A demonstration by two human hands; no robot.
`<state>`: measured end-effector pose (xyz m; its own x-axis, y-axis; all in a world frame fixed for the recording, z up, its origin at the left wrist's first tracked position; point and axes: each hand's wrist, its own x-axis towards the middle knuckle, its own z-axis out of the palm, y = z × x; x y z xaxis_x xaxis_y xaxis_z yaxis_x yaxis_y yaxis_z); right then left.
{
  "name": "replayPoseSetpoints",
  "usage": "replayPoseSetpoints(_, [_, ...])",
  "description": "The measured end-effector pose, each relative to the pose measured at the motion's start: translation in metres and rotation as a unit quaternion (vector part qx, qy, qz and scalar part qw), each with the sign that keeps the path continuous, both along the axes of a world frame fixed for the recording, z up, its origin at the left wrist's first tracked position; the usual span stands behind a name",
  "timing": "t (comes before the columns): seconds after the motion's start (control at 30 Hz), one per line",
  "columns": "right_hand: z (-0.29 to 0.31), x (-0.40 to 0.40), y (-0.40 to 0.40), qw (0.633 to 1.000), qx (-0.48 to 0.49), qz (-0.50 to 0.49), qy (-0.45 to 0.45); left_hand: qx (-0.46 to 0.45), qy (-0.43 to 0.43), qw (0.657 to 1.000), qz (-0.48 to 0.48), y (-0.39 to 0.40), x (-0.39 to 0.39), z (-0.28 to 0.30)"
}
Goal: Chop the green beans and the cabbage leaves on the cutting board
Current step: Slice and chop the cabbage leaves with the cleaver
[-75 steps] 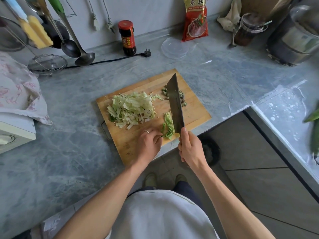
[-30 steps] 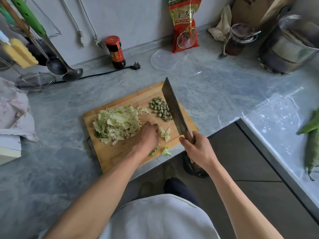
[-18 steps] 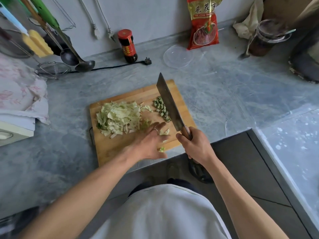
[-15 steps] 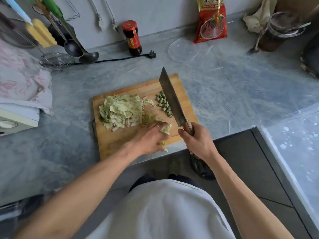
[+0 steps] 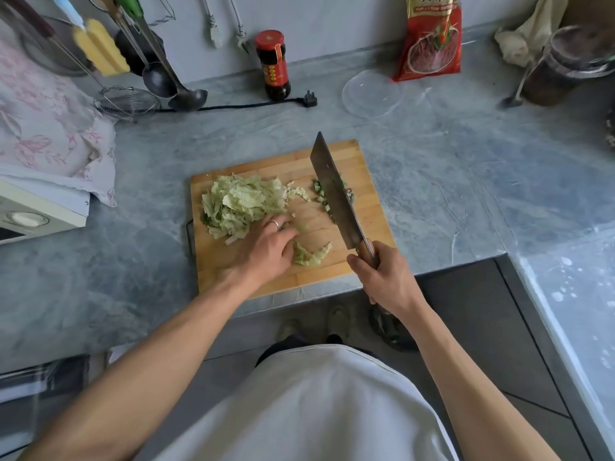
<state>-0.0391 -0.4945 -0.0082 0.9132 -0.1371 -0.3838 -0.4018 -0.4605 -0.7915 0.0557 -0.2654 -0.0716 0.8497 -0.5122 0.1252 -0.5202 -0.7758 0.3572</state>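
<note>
A wooden cutting board [image 5: 369,168] lies on the grey counter. A heap of chopped cabbage [image 5: 244,201] covers its left half. Chopped green bean bits [image 5: 320,191] lie at the back right, partly hidden by the cleaver [image 5: 334,191]. My right hand [image 5: 382,277] grips the cleaver's wooden handle and the blade is raised over the board. My left hand [image 5: 269,247] rests flat on the board with fingers spread, at the near edge of the heap. An uncut piece of cabbage leaf [image 5: 311,256] lies just right of that hand.
A dark sauce bottle [image 5: 273,64], a black plug and cord [image 5: 309,98], a clear plastic lid [image 5: 371,93] and a red food packet [image 5: 431,38] stand behind the board. Ladles and a strainer [image 5: 128,99] hang at back left. A jar [image 5: 565,64] is at far right.
My left hand has opened and slid left toward the cabbage heap, leaving a leaf piece lying by the board's near edge. The cleaver stays raised over the beans in my right hand.
</note>
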Motion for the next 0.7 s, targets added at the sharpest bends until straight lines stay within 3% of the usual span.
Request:
replayPoseSetpoints(0.07, [0.001, 0.002, 0.0, 1.0, 0.007, 0.002, 0.003, 0.004, 0.025, 0.994, -0.104, -0.01, -0.007, 0.003])
replayPoseSetpoints(0.13, [0.002, 0.006, -0.002, 1.0, 0.012, -0.003, 0.003, 0.154, 0.036, 0.962, -0.224, -0.024, -0.01, 0.007])
replayPoseSetpoints(0.17, [0.002, 0.007, -0.003, 1.0, 0.015, -0.007, 0.004, 0.23, 0.019, 0.94, -0.251, -0.028, -0.01, 0.007])
replayPoseSetpoints(0.23, [0.003, 0.01, -0.007, 1.0, 0.026, -0.002, 0.006, 0.276, 0.005, 0.929, -0.248, -0.025, -0.002, 0.009])
replayPoseSetpoints(0.4, [0.006, 0.02, -0.015, 0.999, 0.033, 0.001, 0.008, 0.193, -0.041, 0.96, -0.197, 0.015, 0.018, 0.001])
replayPoseSetpoints(0.6, [0.01, 0.038, -0.019, 0.999, 0.042, 0.014, 0.002, 0.077, 0.011, 0.994, -0.072, 0.011, 0.026, 0.01])
replayPoseSetpoints(0.7, [0.012, 0.049, -0.018, 0.999, 0.04, 0.027, -0.002, 0.084, 0.006, 0.996, -0.018, -0.004, 0.047, 0.017])
